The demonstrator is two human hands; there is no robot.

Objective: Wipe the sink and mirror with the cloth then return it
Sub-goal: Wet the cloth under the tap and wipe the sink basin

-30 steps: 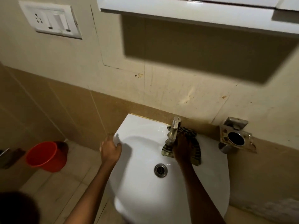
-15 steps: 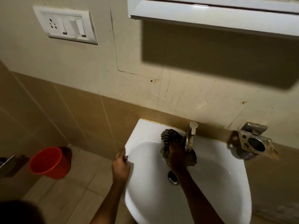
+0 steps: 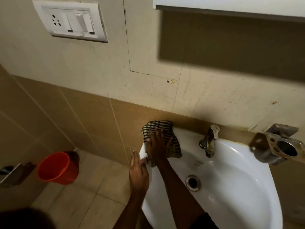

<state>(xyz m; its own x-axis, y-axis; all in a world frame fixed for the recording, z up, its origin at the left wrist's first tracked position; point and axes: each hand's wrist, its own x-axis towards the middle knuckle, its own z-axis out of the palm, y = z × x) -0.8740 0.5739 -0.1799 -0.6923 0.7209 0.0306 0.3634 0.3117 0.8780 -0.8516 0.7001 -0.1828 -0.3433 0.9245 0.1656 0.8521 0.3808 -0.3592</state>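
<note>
Head camera looks down at a white sink (image 3: 231,187) on a tiled wall. The right hand (image 3: 157,146) lies flat on a striped cloth (image 3: 165,129), with its fingers (image 3: 160,133) spread wide and pressing down. It is not making a fist around the cloth; it just pushes on it. The cloth sits on the far left corner of the sink rim, right up against the wall. Part of it hangs a little into the bowl.

The left hand (image 3: 137,172) is just beside the right one, on the near side. It rests on the left edge of the sink. Its fingers look loosely bent on the rim and hold nothing.

The tap (image 3: 208,140) stands to the right of the cloth, with a bare strip of rim between them. The drain (image 3: 193,182) is nearer and to the right, down in the bowl.

I think the sink wipe is not done. Most of the unwiped sink lies to the right of the fingers and toward the person. So the next push should likely go right or back into the bowl, and the right hand is the one already on the cloth. The mirror is not clearly in view.

A red bucket (image 3: 56,167) sits on the floor, well off to the left.
</note>
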